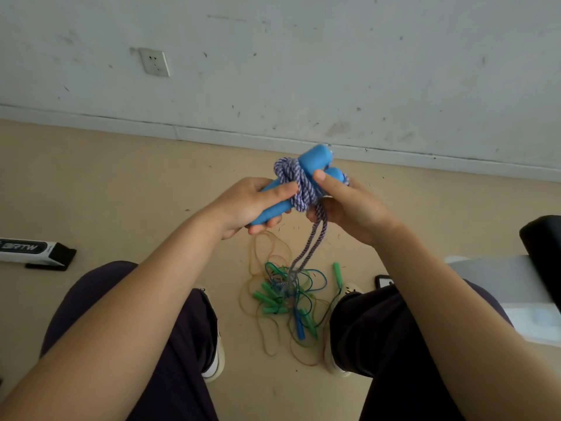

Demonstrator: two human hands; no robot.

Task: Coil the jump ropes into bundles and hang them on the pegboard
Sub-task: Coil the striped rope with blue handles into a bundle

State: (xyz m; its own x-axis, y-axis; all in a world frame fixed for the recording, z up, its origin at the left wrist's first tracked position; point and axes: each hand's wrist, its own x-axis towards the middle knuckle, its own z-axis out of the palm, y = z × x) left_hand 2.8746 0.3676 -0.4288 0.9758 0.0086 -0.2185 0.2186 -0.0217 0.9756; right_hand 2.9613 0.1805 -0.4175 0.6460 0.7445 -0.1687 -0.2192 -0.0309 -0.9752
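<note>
Both hands gripped the bundle: left hand (pixel 246 205) clasped the blue handles (pixel 312 159), right hand (pixel 343 205) pinched the braided rope (pixel 299 183). Best to keep each wrap snug, feeding slack evenly.

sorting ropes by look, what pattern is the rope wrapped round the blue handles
Purple and white twisted stripes on the rope, clearest in the head view.
</note>
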